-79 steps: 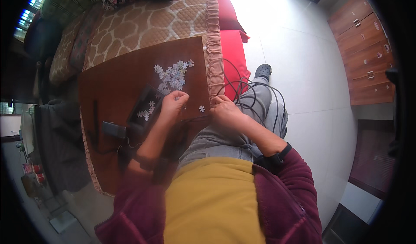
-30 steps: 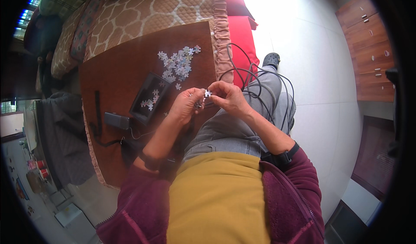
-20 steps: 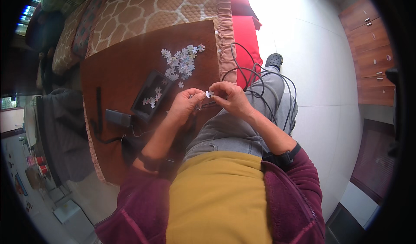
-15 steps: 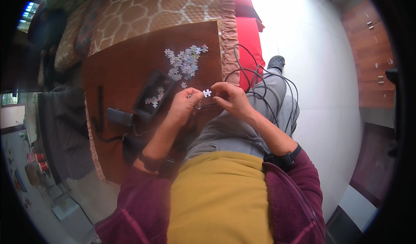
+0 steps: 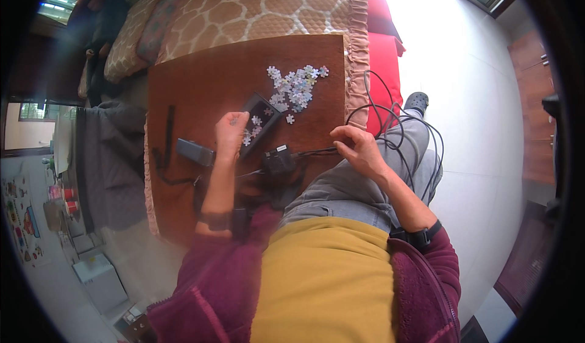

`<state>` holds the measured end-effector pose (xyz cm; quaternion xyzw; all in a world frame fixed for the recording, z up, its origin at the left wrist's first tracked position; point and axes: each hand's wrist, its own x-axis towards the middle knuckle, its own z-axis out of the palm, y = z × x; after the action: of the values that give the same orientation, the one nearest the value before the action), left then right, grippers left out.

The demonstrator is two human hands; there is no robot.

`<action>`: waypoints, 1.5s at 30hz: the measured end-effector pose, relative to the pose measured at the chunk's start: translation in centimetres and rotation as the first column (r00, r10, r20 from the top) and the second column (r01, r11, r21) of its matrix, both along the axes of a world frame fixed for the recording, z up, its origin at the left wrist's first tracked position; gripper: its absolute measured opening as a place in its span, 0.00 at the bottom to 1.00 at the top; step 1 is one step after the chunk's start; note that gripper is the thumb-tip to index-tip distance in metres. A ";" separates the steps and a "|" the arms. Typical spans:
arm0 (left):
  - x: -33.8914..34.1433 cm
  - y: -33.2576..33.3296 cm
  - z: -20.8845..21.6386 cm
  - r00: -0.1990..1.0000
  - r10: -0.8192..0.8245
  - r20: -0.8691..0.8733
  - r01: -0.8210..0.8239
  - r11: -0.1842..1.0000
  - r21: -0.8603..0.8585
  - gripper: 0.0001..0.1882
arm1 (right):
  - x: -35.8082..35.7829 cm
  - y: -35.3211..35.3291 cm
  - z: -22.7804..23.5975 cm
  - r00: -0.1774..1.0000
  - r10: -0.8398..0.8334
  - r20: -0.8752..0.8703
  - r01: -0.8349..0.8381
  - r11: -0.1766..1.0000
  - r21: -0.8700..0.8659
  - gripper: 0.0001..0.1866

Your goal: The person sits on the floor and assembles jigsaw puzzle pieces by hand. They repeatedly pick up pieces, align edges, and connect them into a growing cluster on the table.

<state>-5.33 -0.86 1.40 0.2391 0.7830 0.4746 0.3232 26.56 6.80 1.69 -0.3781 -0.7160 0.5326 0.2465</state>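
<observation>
My left hand [image 5: 230,137] is closed in a pinch beside the left rim of a black open box [image 5: 265,132]. A small jigsaw puzzle piece [image 5: 233,122] shows at its fingertips, partly hidden and blurred. Several loose puzzle pieces [image 5: 256,121] lie inside the box. Beyond the box, a heap of pale, multicoloured puzzle pieces [image 5: 297,88] is spread on the brown wooden board, with one single piece [image 5: 290,119] lying apart. My right hand [image 5: 359,149] hovers above my thigh near the board's right edge, fingers loosely bent and apart, holding nothing.
The brown board [image 5: 201,87] rests on a bed with a patterned quilt [image 5: 262,11]. A dark rectangular device [image 5: 195,152] and a black block with a cable [image 5: 279,160] lie on it. Looped black cables [image 5: 390,123] hang by my leg. A red cloth [image 5: 384,69] covers the bedside.
My hands have parted: the left has moved left to the box with the puzzle piece, and the right has drawn away to the right. The whole view has shifted.
</observation>
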 end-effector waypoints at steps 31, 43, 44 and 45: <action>13.2 2.8 1.2 -0.105 -0.289 0.952 -0.027 0.957 0.287 0.14 | -0.4 -0.3 2.7 0.981 -0.090 -0.170 0.079 0.994 -0.070 0.06; 13.1 2.4 1.3 0.105 -0.246 0.964 0.044 0.969 0.242 0.09 | 0.6 0.4 1.2 0.837 -0.447 -0.315 -0.039 0.526 -0.849 0.06; 13.3 2.3 1.2 0.146 -0.257 0.955 0.068 0.966 0.249 0.09 | 0.6 0.5 1.1 0.833 -0.457 -0.313 -0.050 0.501 -0.864 0.06; 13.5 2.3 1.1 0.187 -0.269 0.945 0.092 0.962 0.256 0.08 | 0.7 0.5 0.9 0.827 -0.466 -0.315 -0.065 0.478 -0.876 0.06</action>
<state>8.19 1.41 2.53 0.0009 0.3364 0.5310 0.7777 27.23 7.28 2.58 -0.3765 -0.2085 0.8611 0.2708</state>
